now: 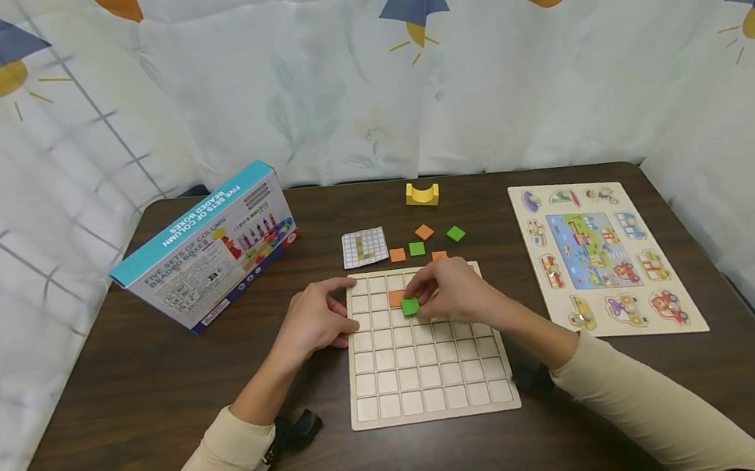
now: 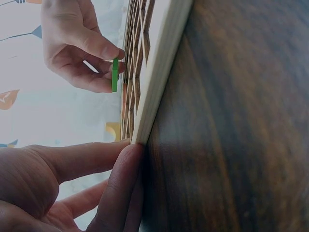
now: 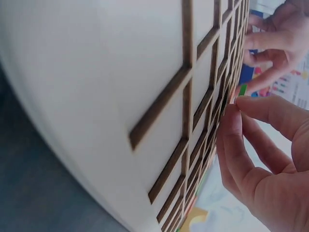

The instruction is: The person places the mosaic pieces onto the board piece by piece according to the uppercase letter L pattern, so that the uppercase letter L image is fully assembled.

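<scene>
In the head view, a pale wooden grid board [image 1: 434,411] lies on the table between both hands. My right hand [image 1: 456,289] pinches a green square tile [image 1: 411,307] by its edge, close over the upper cells. Left of that tile, an orange tile [image 1: 396,298] sits in a cell of the board. My left hand [image 1: 313,318] rests at the board's upper left, its extended forefinger and thumb touching the edge, the other fingers tucked beneath. From the left wrist, the green tile [image 2: 115,75] appears edge-on, tilted up between the right thumb and fingers.
Several loose orange and green tiles [image 1: 417,249] lie behind the board, next to a grid pattern card [image 1: 365,248]. Farther back is a yellow arched block [image 1: 422,194]. A cardboard box [image 1: 209,248] stands at left; a picture puzzle board [image 1: 607,262] lies at right.
</scene>
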Demonstrator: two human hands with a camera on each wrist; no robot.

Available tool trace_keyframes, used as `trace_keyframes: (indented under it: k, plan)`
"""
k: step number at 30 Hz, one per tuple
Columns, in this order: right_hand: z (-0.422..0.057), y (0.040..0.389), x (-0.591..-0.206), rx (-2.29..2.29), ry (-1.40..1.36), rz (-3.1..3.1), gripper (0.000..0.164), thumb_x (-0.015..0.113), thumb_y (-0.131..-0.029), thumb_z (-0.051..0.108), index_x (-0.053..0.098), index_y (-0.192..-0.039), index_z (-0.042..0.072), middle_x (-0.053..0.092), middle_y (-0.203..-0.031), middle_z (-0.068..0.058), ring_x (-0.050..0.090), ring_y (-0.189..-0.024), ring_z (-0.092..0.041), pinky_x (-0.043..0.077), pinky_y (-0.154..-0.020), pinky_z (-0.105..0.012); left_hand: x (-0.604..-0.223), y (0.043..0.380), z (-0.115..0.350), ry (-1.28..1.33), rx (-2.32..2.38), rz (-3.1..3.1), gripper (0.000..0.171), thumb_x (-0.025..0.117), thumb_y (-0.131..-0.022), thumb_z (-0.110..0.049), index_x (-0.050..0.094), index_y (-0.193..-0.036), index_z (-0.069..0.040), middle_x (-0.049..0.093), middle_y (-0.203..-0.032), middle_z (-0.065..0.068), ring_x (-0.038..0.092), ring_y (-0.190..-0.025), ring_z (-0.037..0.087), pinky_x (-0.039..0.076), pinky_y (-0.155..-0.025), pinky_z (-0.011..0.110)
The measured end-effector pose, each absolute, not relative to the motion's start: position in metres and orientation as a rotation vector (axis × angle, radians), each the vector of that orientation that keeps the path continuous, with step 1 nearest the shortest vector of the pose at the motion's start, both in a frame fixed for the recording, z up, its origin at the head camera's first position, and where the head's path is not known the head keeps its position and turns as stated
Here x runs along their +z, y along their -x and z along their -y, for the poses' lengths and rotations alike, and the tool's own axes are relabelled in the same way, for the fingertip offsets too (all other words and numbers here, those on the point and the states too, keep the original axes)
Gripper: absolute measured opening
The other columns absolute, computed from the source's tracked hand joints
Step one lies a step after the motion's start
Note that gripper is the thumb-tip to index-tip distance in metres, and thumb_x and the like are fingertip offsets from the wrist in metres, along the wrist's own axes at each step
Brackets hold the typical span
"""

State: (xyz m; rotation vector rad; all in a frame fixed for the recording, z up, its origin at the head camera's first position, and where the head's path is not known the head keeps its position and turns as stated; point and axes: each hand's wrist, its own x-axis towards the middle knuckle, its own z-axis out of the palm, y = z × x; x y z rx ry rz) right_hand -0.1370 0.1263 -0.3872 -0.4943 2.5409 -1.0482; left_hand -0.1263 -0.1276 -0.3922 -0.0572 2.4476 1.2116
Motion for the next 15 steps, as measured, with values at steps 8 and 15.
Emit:
trace_keyframes:
  k: [8, 15]
  plan:
    - [-0.116, 0.132, -0.385, -1.024, 0.532, -2.516, 0.020, 0.084, -0.080, 0.001, 0.080, -0.099, 0.008, 0.073, -0.083, 0.002, 0.065, -0.077, -0.010, 0.058, -0.070, -0.024, -0.391, 0.127, 0.127, 0.080, 1.214, -2.439, 0.071, 0.084, -0.081, 0.002, 0.060, -0.146, -0.015, 0.064, -0.094, 0.015, 0.070, -0.056, 0.018, 0.064, -0.055, 0.032]
    - [-0.110, 0.131, -0.385, -0.995, 0.553, -2.527, 0.018, 0.084, -0.080, 0.000, 0.080, -0.095, 0.007, 0.072, -0.081, 0.003, 0.064, -0.074, -0.008, 0.057, -0.069, -0.021, -0.392, 0.127, 0.127, 0.071, 1.217, -2.439, 0.072, 0.085, -0.081, 0.002, 0.060, -0.146, -0.014, 0.064, -0.093, 0.015, 0.070, -0.056, 0.018, 0.064, -0.054, 0.032]
